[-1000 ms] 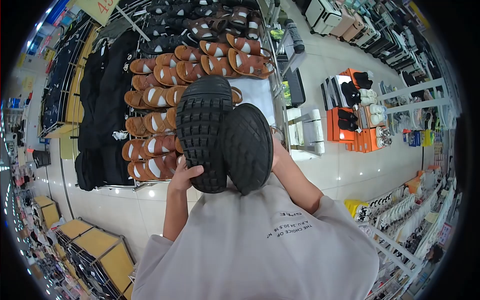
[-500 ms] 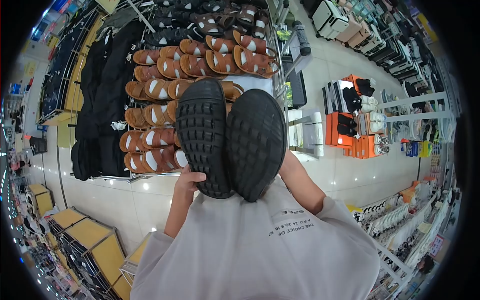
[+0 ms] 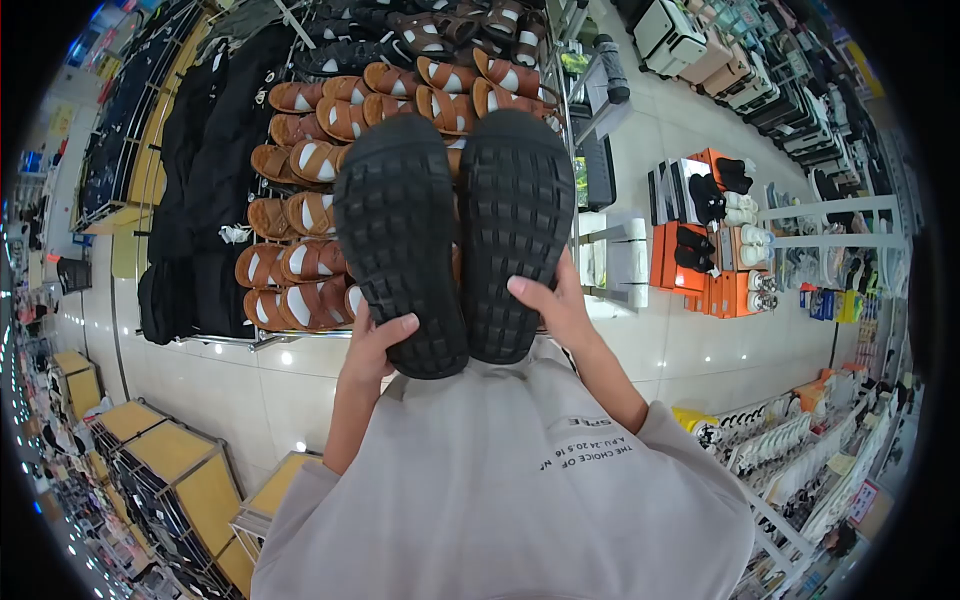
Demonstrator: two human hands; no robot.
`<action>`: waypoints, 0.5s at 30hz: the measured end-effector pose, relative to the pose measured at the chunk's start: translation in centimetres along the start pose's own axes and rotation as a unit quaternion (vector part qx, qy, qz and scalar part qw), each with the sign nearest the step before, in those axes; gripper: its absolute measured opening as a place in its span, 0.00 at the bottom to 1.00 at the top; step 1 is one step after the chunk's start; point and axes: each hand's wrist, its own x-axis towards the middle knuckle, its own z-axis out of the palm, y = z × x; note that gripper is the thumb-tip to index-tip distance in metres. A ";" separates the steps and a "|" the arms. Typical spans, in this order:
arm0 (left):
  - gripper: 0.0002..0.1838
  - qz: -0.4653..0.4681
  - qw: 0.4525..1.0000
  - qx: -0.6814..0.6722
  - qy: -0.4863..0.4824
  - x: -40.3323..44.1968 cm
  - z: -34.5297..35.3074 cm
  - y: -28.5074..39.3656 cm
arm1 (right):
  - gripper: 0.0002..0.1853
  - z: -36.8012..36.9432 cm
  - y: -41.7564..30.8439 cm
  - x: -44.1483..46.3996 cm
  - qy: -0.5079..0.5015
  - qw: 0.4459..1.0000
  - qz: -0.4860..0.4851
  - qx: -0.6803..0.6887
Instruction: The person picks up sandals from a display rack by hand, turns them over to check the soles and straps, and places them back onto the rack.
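Two black-soled sandals are held up side by side, treaded bottoms facing me and toes pointing away; their uppers are hidden. My left hand [image 3: 375, 345] grips the left sandal [image 3: 400, 235] near the heel, thumb on the tread and fingers out of sight behind. Around the right sandal [image 3: 517, 220], my right hand [image 3: 563, 308] is closed near the heel, its thumb pressed on the sole. The inner edges of the pair touch or nearly touch low down. Behind them, rows of brown sandals [image 3: 315, 260] stuffed with white paper lie on a display rack.
Black clothing [image 3: 200, 200] lies along the rack's left side. Orange shoe boxes [image 3: 672, 262] with shoes on top stand on the floor at right. Suitcases [image 3: 665, 38] line the upper right. Wooden-topped stands [image 3: 185, 455] are at lower left, and shoe shelves [image 3: 780, 445] at lower right.
The right sandal has turned upright, moving up and level with the left one. My right thumb has come into view on its sole. The left sandal has shifted slightly down.
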 end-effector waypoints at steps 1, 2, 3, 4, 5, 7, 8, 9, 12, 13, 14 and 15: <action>0.34 0.016 0.999 -0.010 -0.031 0.3 0.3 0.7 | 0.39 0.0 -0.5 0.4 -0.002 0.999 0.014 0.030; 0.33 0.034 0.997 -0.021 -0.061 0.6 0.7 1.4 | 0.33 0.0 -0.8 0.8 0.010 0.998 0.006 0.069; 0.33 0.047 0.997 -0.003 -0.068 0.8 1.3 2.2 | 0.30 0.3 -2.0 1.0 0.036 0.995 0.015 0.090; 0.33 0.060 0.995 0.015 -0.074 0.9 2.0 3.1 | 0.30 -0.2 -2.6 1.4 0.022 0.994 0.015 0.104; 0.33 0.074 0.994 0.032 -0.079 0.9 2.9 3.9 | 0.31 -0.5 -3.0 1.7 0.007 0.993 0.016 0.117; 0.29 0.079 0.995 0.007 -0.065 0.7 3.9 4.9 | 0.31 -0.1 -3.7 2.0 0.018 0.994 0.002 0.108; 0.28 0.081 0.995 0.013 -0.050 0.6 3.5 5.1 | 0.31 0.4 -4.3 2.0 0.015 0.994 0.000 0.107; 0.27 0.083 0.996 0.019 -0.036 0.6 3.4 5.2 | 0.32 0.6 -4.7 2.0 0.013 0.994 -0.003 0.107; 0.29 0.091 0.996 0.005 0.008 0.1 4.7 5.2 | 0.30 1.0 -5.3 2.0 -0.027 0.993 -0.018 0.114; 0.30 0.091 0.996 0.006 0.007 -0.1 4.9 5.4 | 0.30 1.3 -5.5 2.0 -0.034 0.993 -0.023 0.107; 0.30 0.091 0.996 0.006 0.006 -0.2 5.1 5.6 | 0.31 1.4 -5.6 2.0 -0.033 0.993 -0.020 0.116; 0.31 0.091 0.996 0.006 0.005 -0.3 5.4 5.7 | 0.31 1.5 -5.8 1.9 -0.031 0.992 -0.018 0.124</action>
